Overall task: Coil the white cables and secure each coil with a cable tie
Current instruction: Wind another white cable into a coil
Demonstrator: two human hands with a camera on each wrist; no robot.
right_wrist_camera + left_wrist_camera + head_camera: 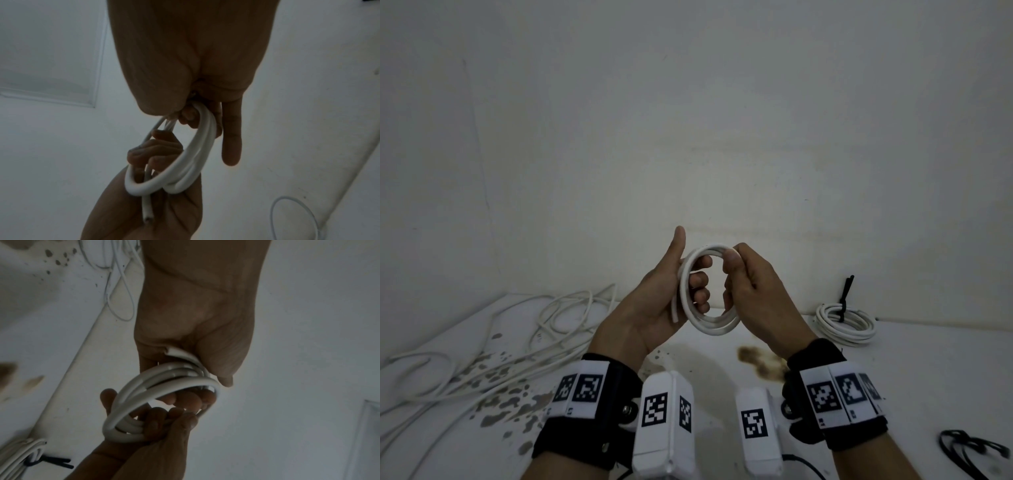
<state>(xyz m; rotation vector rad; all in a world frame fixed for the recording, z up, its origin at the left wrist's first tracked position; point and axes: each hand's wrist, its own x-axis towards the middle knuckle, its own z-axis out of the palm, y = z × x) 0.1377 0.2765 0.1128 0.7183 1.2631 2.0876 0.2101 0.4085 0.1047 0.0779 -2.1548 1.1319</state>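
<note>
Left hand (pixel 654 301): raised above the white table (pixel 911 370), palm turned inward, thumb pointing up; its fingers (pixel 700 291) curl through the middle of the small coil of thick white round cable (pixel 709 322) and hold the coil's left side against the palm.
Right hand (pixel 753 287): opposite the left, thumb and curled fingers pinching the coil's right side near the top.
Held coil: several loops stacked together, standing roughly upright between the two hands, clear of the table; one cut end (pixel 148 216) hangs down across the left palm.
Finished coil (pixel 846 324): white round cable lying flat on the table at the far right by the wall, bound with a black plastic cable tie (pixel 846 297) whose tail sticks up.
Loose white cables (pixel 517 339): a tangle spread over the left part of the table.
Spare black cable ties (pixel 972 448): a small bunch at the near right edge.
Table surface: brown stains (pixel 760 363) between the wrists and dark blotches under the loose cables.
</note>
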